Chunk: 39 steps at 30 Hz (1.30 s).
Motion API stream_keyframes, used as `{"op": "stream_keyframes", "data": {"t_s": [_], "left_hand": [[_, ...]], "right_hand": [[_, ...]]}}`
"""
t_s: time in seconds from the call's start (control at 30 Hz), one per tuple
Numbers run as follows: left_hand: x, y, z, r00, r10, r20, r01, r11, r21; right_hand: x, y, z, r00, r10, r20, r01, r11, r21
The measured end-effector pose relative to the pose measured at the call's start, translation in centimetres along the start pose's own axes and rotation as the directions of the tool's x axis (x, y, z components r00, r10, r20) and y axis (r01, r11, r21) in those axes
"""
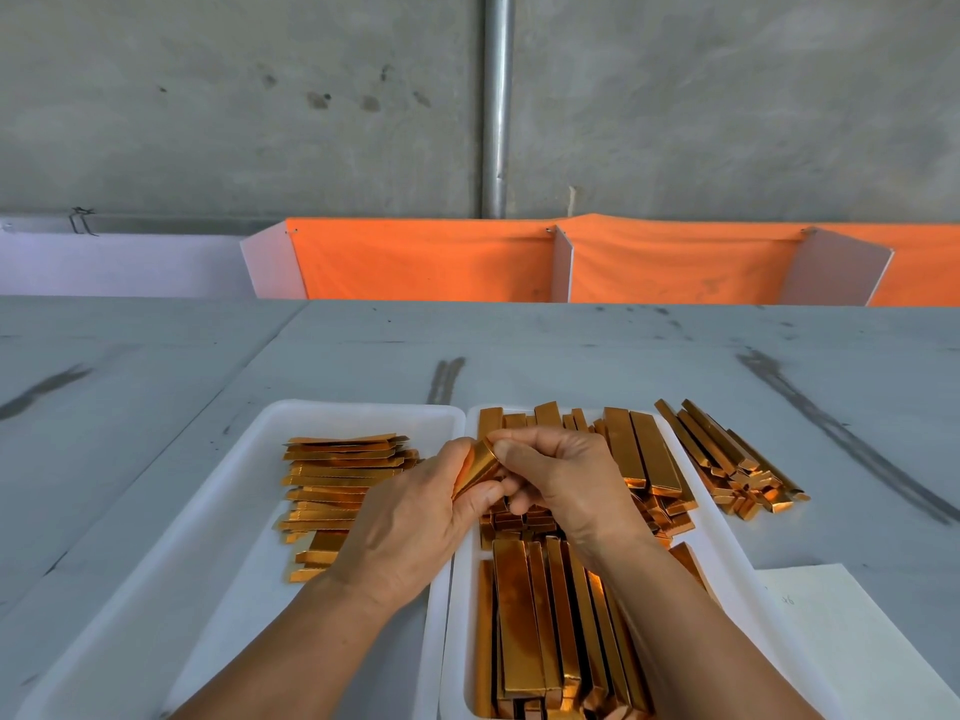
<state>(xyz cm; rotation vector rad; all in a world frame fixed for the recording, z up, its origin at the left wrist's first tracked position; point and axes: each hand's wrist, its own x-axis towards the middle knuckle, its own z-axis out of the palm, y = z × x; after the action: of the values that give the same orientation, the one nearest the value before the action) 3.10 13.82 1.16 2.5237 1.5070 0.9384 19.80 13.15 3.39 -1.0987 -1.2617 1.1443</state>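
Operator: Entry one, what is in hand?

Checker: One gold card strip (480, 467), partly folded and tilted. Your left grip (410, 517) pinches its lower part, and your right grip (561, 480) pinches its upper end with curled fingers. The strip is raised over the line where the two trays meet.

Operator: Entry two, the containers?

Checker: First, the left white tray (218, 563). It holds one stack of flat gold blanks (337, 491), lying crosswise, just beside your left wrist. Second, the right white tray (724, 543). It holds folded gold boxes: a near batch (524, 615) lying lengthwise under your right forearm, and a far batch (636, 449) beyond your knuckles. Shorter pieces are jumbled between the two batches.

Operator: Entry three, anything outside the trays?

Checker: A loose heap of folded boxes (727, 459) lies on the grey surface (571, 356), just right of the right tray. A white paper sheet (841, 641) lies nearer you on the same side. An orange cloth (426, 262) hangs behind the surface.
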Motion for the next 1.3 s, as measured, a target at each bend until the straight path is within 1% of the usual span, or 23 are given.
{"op": "stream_keyframes", "data": {"t_s": [0.23,0.37,0.57,0.7,0.77,0.87,0.93,1.0,1.13,1.23,1.3], "left_hand": [[0.1,0.0,0.3,0.998,-0.042,-0.04,0.044,0.998,0.044],[0.2,-0.4,0.6,0.995,-0.084,-0.055,0.087,0.994,0.065],[0.3,-0.5,0.8,0.995,-0.095,-0.044,0.099,0.991,0.093],[0.4,-0.4,0.6,0.994,-0.11,-0.024,0.111,0.992,0.053],[0.5,-0.4,0.4,0.99,-0.138,-0.029,0.138,0.99,0.008],[0.5,-0.6,0.0,0.975,-0.219,-0.036,0.215,0.972,-0.094],[0.5,-0.8,-0.3,0.96,-0.273,-0.054,0.26,0.95,-0.171],[0.5,-0.8,-0.5,0.947,-0.313,-0.074,0.283,0.921,-0.269],[0.6,-0.7,-0.6,0.926,-0.362,-0.112,0.266,0.832,-0.486],[0.7,-0.7,-0.9,0.911,-0.379,-0.165,0.203,0.758,-0.62],[0.7,-0.8,-1.1,0.902,-0.396,-0.173,0.172,0.696,-0.697]], "right_hand": [[-0.3,0.2,0.4,0.996,-0.071,0.061,0.072,0.997,-0.024],[-0.3,0.7,0.9,0.993,-0.082,0.079,0.089,0.992,-0.091],[-0.2,0.7,1.3,0.993,-0.111,0.029,0.113,0.991,-0.068],[0.0,0.8,1.3,0.994,-0.112,-0.021,0.109,0.987,-0.114],[0.1,0.8,1.3,0.993,-0.103,-0.055,0.096,0.988,-0.122],[0.5,0.9,0.8,0.984,-0.089,-0.156,0.066,0.987,-0.146],[0.8,0.9,0.4,0.974,-0.07,-0.216,0.047,0.993,-0.109],[0.8,0.8,0.2,0.969,-0.039,-0.243,0.023,0.997,-0.07],[0.9,0.7,0.1,0.97,0.016,-0.244,-0.022,1.0,-0.019],[0.9,0.7,0.1,0.977,0.046,-0.21,-0.044,0.999,0.018],[0.8,0.8,0.1,0.982,0.066,-0.176,-0.06,0.997,0.039]]}}
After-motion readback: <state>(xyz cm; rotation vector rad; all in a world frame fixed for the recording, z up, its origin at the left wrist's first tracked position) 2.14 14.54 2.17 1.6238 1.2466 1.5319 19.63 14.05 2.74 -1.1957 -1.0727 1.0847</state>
